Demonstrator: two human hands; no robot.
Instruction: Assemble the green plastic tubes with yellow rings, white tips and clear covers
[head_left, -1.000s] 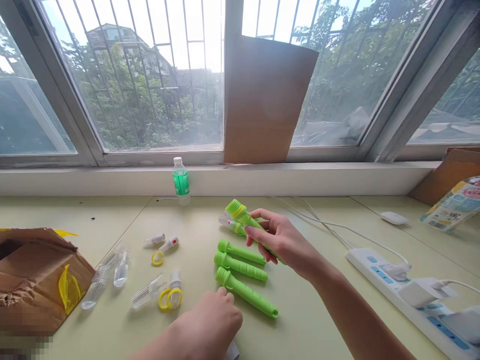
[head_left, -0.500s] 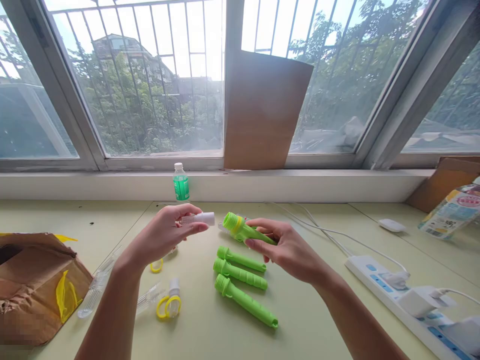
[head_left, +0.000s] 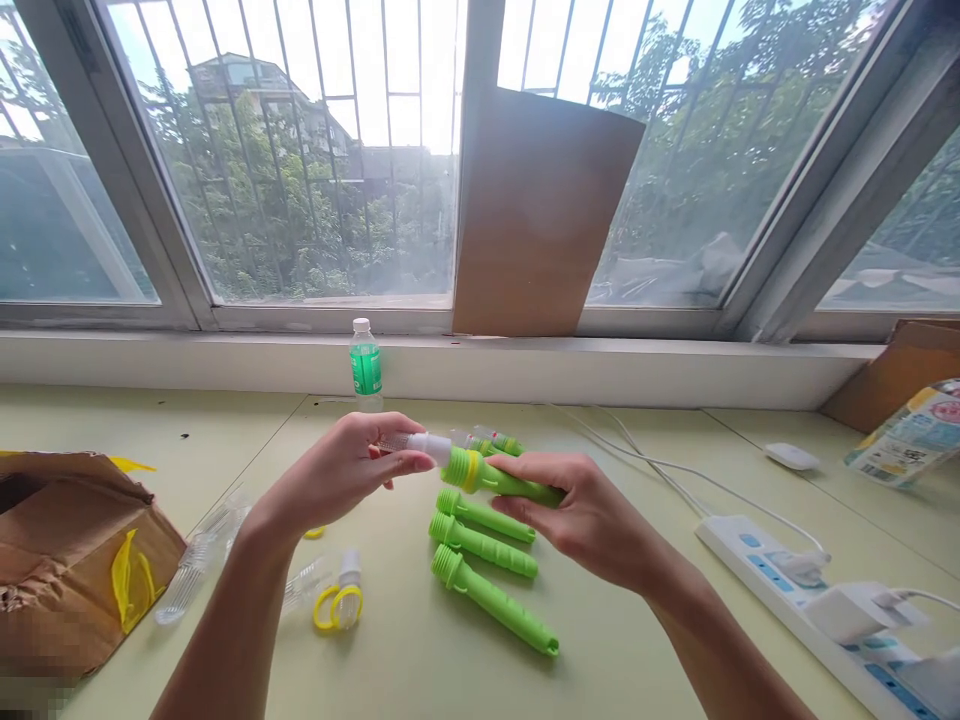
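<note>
My right hand [head_left: 592, 515] grips a green plastic handle [head_left: 510, 482] with a yellow ring at its threaded end. My left hand [head_left: 345, 470] pinches a small clear-and-white insert [head_left: 420, 445] whose white tip meets the handle's mouth. Below them three more green handles [head_left: 487, 560] lie side by side on the pale green table. Behind my hands lie assembled pieces [head_left: 495, 440], partly hidden.
Clear tubes [head_left: 199, 560] and a yellow-ringed white cap [head_left: 341, 595] lie at the left, near a torn cardboard box [head_left: 67, 560]. A small green-labelled bottle [head_left: 365, 365] stands by the window sill. A white power strip [head_left: 810, 590] with cables runs along the right.
My left hand rose from the table's front edge with the white insert and brought it to the handle's mouth. My right hand lowered the green handle slightly.
</note>
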